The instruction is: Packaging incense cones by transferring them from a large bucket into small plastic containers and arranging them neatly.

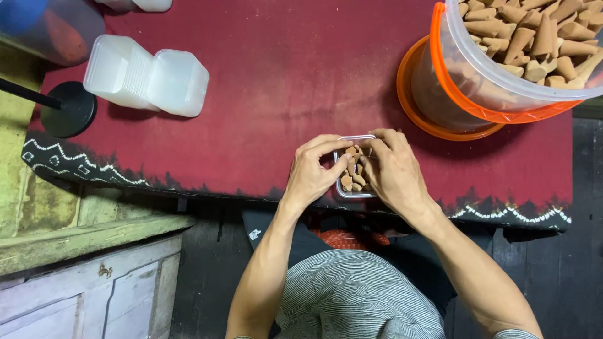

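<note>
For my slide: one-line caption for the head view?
Both hands arrange tan cones in a small clear box.

Bare red cloth (282,75) lies between stacked tubs (147,75) and bucket (502,69).

A small home workshop for hand-packing is suggested. A low table is draped in a dark red cloth with a white zigzag border (264,75). At its far right corner a clear plastic bucket with an orange rim (496,94) is heaped with tan clay-coloured cones. Near the far left corner, stacked translucent lidded boxes (146,75) are kept. A worn painted wooden cabinet (88,289) stands beside the table.
</note>
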